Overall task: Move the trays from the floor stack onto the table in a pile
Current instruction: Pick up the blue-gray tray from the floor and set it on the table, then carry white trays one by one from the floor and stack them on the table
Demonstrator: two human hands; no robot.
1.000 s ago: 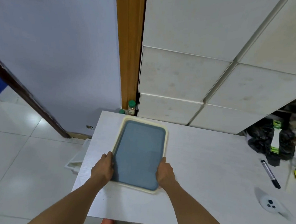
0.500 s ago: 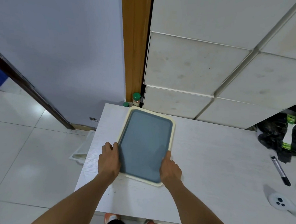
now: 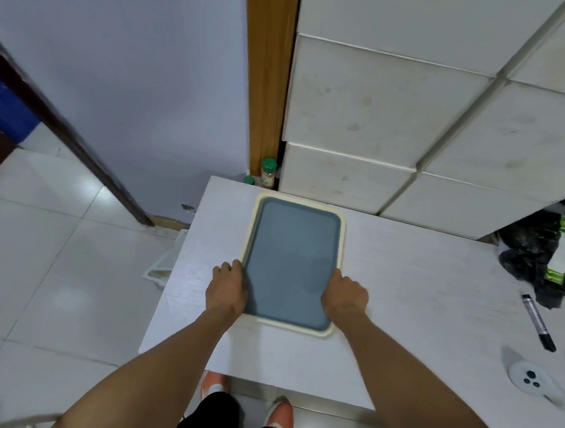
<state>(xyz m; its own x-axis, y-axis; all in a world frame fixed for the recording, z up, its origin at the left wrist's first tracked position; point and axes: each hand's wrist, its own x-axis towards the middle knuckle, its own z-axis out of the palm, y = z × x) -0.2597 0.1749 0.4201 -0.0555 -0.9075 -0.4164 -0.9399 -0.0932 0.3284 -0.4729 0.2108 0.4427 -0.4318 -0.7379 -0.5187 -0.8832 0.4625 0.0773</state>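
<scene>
A grey-blue tray (image 3: 291, 257) lies on top of a cream tray (image 3: 253, 218) whose rim shows around it, both on the white table (image 3: 419, 288) near its left end. My left hand (image 3: 226, 289) rests against the left edge of the pile, fingers curled on the rim. My right hand (image 3: 345, 295) presses on the right edge in the same way. On the floor left of the table, a white tray (image 3: 163, 264) sticks out from behind the table edge, mostly hidden.
Two green-capped jars (image 3: 267, 173) stand at the table's back edge by the wooden door frame. A black bag (image 3: 533, 255), a black marker (image 3: 538, 322) and a white controller (image 3: 529, 381) lie at the right. My orange shoes (image 3: 278, 415) are at the front edge.
The pile has slid slightly toward the back of the table under both hands, and my head has tilted down, so that my shoes now show.
</scene>
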